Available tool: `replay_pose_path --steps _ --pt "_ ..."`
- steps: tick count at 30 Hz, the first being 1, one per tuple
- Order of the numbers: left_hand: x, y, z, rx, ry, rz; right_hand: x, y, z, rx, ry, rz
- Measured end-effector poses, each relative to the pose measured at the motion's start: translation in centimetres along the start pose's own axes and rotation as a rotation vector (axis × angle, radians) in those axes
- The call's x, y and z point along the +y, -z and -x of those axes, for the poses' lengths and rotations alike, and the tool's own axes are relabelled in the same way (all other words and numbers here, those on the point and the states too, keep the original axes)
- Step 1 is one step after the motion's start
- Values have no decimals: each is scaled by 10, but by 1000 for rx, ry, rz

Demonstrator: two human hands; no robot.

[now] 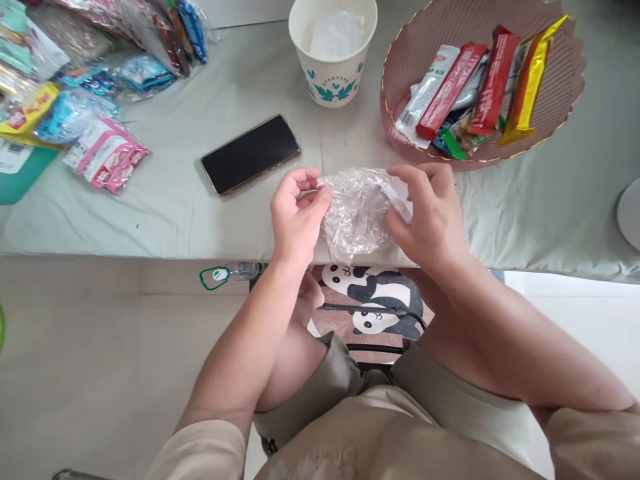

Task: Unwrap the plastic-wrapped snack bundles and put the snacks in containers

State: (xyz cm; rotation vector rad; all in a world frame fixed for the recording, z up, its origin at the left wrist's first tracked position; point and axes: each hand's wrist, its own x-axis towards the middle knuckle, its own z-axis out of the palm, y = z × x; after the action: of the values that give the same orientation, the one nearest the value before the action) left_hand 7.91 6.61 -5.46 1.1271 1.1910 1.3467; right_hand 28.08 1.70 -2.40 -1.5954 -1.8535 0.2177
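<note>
A crumpled clear plastic bag (pixel 353 217) lies at the table's front edge, between my two hands. My left hand (pixel 300 213) pinches its left edge between thumb and fingers. On the other side, my right hand (pixel 433 213) is open, its thumb and index finger spread apart at the bag's right edge. A pale strip shows in the plastic between those two fingers. Just beyond my left hand lies a black-screened phone (pixel 251 153).
A white paper cup (pixel 333 73) with clear plastic inside stands behind the bag. To its right, a pink gold-rimmed bowl (pixel 560 73) holds several wrapped snack bars. Packaged snacks (pixel 107 153) are heaped at left. A pale round object (pixel 630 212) sits at the right edge.
</note>
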Motion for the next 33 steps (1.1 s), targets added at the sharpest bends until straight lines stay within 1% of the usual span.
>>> replay_pose_path --steps 2,4,5,6,7,8,10,11,13,14,15,18,19,20,21,23,24,25,26,29,30,31,33 --pt "7 2 0 -78 -21 14 -9 14 1 44 71 1" --pt "16 3 2 -201 -13 -2 -20 29 1 75 164 -65" --pt "20 4 4 -261 -1 -20 -24 36 1 52 198 -122" --pt "23 4 5 -311 13 -42 -27 41 0 -6 207 -185" --pt "26 4 6 -345 25 -65 -28 45 -1 -97 182 -248" --pt "29 3 7 -363 33 -85 -29 47 -3 -214 123 -300" --pt "32 0 6 -363 46 -111 -26 46 -6 -452 -57 -368" --pt "34 -1 4 -349 56 -114 -25 45 -7 -541 -147 -391" --pt "39 -3 2 -320 96 -90 -21 42 -8 -637 -272 -436" --pt "42 -4 1 -331 138 -62 -19 41 -8 -653 -304 -459" --pt "44 -4 0 -376 199 -29 -18 41 -8 -657 -319 -483" --pt "50 -5 0 -634 424 0 -15 41 -6 -658 -321 -529" --pt "50 -5 0 -679 463 -26 -13 42 -6 -649 -321 -530" --pt "49 -5 0 -666 465 -56 -12 43 -5 -627 -327 -529" --pt "48 -5 0 -590 434 -69 -11 43 -5 -596 -338 -530" --pt "46 -4 -1 -382 355 -19 -9 43 -4 -514 -368 -553" --pt "45 -4 -1 -319 349 32 -9 42 -4 -470 -390 -572" --pt "45 -4 -1 -302 370 84 -10 40 -4 -419 -411 -588" --pt "45 -4 1 -328 409 130 -10 38 -4 -363 -428 -596" --pt "47 -6 7 -527 532 203 -13 32 -4 -193 -444 -580" --pt "48 -6 8 -557 550 207 -13 30 -4 -158 -438 -574" --pt "48 -7 9 -553 556 200 -13 29 -3 -136 -434 -570" --pt "49 -7 8 -468 523 156 -13 28 -3 -132 -433 -564"
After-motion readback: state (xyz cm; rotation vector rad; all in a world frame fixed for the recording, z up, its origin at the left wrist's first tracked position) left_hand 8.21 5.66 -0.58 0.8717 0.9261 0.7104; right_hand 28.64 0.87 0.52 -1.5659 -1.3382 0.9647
